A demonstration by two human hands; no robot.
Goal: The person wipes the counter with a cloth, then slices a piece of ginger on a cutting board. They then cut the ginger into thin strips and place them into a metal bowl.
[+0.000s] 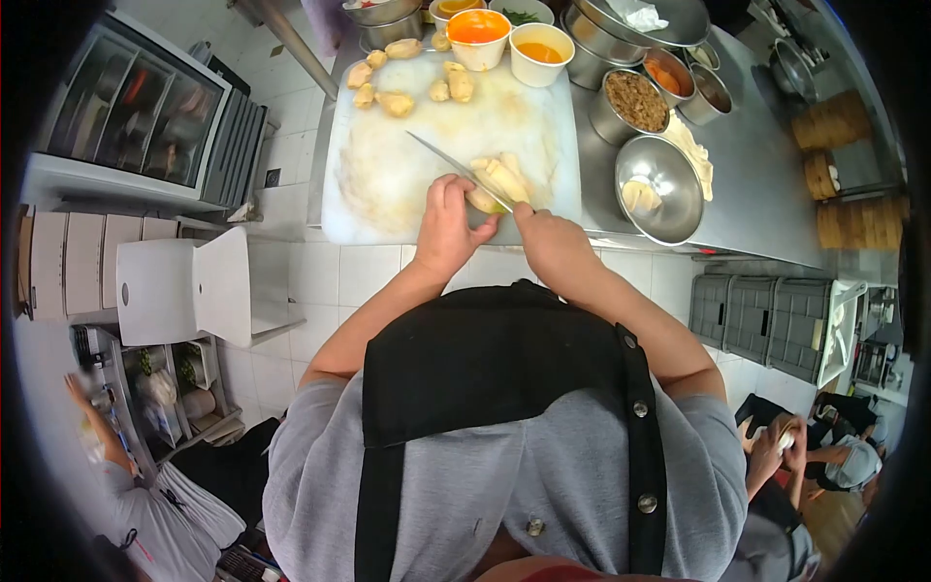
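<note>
On a white cutting board [378,199] my right hand [561,242] is wrapped round the handle of a knife [446,157], whose blade points up and to the left. Sliced pale yellow pieces [504,177] lie beside the blade, just above my hands. My left hand [450,225] is bent with its fingertips at the left edge of these pieces, next to the blade; its thumb and fingers are apart, and whether it grips a piece is unclear. Several pale yellow chunks [396,104] sit at the board's upper left.
Cups of orange liquid [478,37] and yellow liquid [540,53] stand at the board's top edge. To the right are a metal bowl [658,189] and a brown-filled container [635,101]. A white chair [218,286] is at left. Other people [179,504] are at both lower sides.
</note>
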